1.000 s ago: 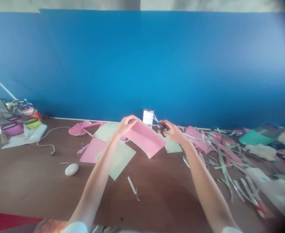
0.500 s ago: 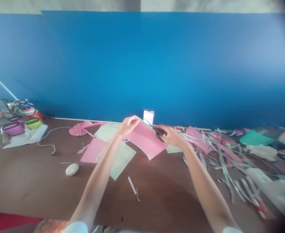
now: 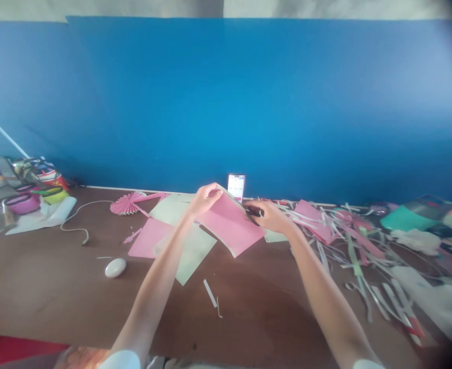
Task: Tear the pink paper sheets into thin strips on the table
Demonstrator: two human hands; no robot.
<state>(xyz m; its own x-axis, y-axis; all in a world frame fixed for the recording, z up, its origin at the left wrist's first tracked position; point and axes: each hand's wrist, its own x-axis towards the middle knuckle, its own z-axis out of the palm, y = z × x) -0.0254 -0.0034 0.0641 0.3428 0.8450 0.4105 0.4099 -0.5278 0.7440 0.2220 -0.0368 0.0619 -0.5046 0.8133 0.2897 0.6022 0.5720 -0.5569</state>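
Note:
A pink sheet of paper (image 3: 231,225) is held up off the table at the middle of the view. My left hand (image 3: 206,199) pinches its upper left edge between thumb and fingers. Dark-handled scissors (image 3: 253,211) are gripped in my right hand (image 3: 269,215), at the sheet's right upper edge. Their blades lie along that edge, partly hidden. Beneath and left of the sheet lie a pale green sheet (image 3: 195,251) and another pink sheet (image 3: 147,240). Behind the hands stands a lit phone (image 3: 236,187), leaning near the blue partition.
A pink folded paper fan (image 3: 128,204) and a white mouse (image 3: 115,267) are at left. Tangled paper strips (image 3: 352,241) cover the right side. Two small scraps (image 3: 209,293) lie in front. A blue partition (image 3: 226,102) bounds the table's (image 3: 257,318) back.
The scissor blades, seen apart from the sheet before, now lie closer along its upper edge. The sheet's lower corner has shifted slightly down. My left hand has barely moved.

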